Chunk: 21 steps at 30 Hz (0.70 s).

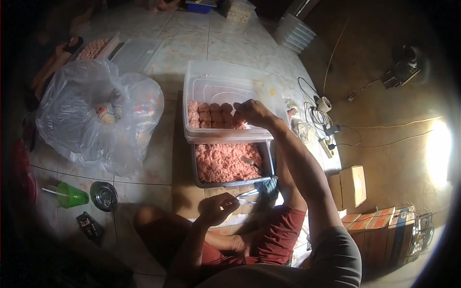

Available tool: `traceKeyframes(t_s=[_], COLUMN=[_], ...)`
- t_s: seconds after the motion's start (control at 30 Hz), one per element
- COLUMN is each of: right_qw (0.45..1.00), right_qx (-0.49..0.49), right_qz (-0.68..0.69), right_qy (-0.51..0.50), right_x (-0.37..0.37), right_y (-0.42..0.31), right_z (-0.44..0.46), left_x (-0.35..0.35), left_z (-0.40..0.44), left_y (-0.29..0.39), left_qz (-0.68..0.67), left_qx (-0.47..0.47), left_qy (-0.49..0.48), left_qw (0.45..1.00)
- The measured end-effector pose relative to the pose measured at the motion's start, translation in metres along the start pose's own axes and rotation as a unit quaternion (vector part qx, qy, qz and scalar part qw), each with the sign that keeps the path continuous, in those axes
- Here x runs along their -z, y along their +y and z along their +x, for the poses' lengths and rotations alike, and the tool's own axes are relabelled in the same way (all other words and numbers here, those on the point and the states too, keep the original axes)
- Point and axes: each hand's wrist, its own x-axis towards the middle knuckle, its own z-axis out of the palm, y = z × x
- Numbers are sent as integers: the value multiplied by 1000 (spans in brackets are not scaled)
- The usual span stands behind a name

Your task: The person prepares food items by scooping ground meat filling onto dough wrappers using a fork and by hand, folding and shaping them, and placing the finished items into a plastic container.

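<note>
My right hand (252, 114), fingers closed, is over the right end of the rows of pink minced-meat balls (211, 114) in a clear plastic container (221, 72); what its fingertips hold is hidden. Nearer to me, a grey tub (230, 184) is full of loose pink mince (223, 161), with a fork (250, 162) stuck in it. My left hand (220, 209) is in front of the tub, its fingers pinched around a fork (241, 201).
Clear plastic bags (91, 115) lie at left, near a green cup (72, 195) and a glass ashtray (103, 196). Another person's arm (55, 67) is by a far-left tray. Cables (314, 113) and cardboard boxes (379, 225) stand at right.
</note>
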Motion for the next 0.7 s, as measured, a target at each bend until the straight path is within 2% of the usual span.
traceKeyframes(t_s=[0.03,0.07,0.1,0.17,0.23,0.27,0.3,0.33,0.4,0.43,0.5,0.53,0.57,0.6,0.63,0.67,0.7], right_qw=[999,999,999,981,987,966,947,953,958,961,960,963,974,991,985,976,976], right_qx=[38,6,7,-74,-29,-125,-116,-113,-84,-68,-28,-43,-75,-117,-140,-170,-169], right_qz=[-20,44,43,171,113,67,124,113,43,47,210,234,204,65,-78,-98,-98], right_qy=[-5,-30,-26,-49,107,216,271,258,269,263,182,129,71,5,-71,-95,-93], right_x=[7,17,20,25,7,12,26,42,30,13,-39,-67,-93,-108,-122,-128,-132], right_y=[-14,-31,-34,-40,2,-14,-34,-48,-36,-22,12,25,35,34,34,33,33], right_z=[-4,-9,-14,-21,-21,-35,-57,-80,-117,-131,-145,-150,-155,-161,-166,-167,-168], left_x=[0,-1,-2,-4,-7,-5,-3,-4,-11,-14,-29,-33,-41,-51,-57,-56,-54], left_z=[0,-1,-1,-1,-2,-4,-6,-8,-10,-13,-20,-18,-21,-19,-20,-24,-24], left_y=[-1,-3,-8,-20,-31,-26,-21,-21,-25,-23,-15,3,-5,-21,-30,-31,-44], left_qz=[-4,-9,-6,-46,-97,-92,-86,-82,117,120,366,399,399,429,458,395,397], left_qx=[-4,-7,-9,-37,-3,23,50,52,66,66,-32,63,64,48,32,-19,-19], left_qy=[1,2,2,16,22,22,23,23,36,36,71,7,6,28,52,82,83], left_qw=[1000,1000,1000,998,995,995,995,995,990,990,927,915,914,901,887,915,914])
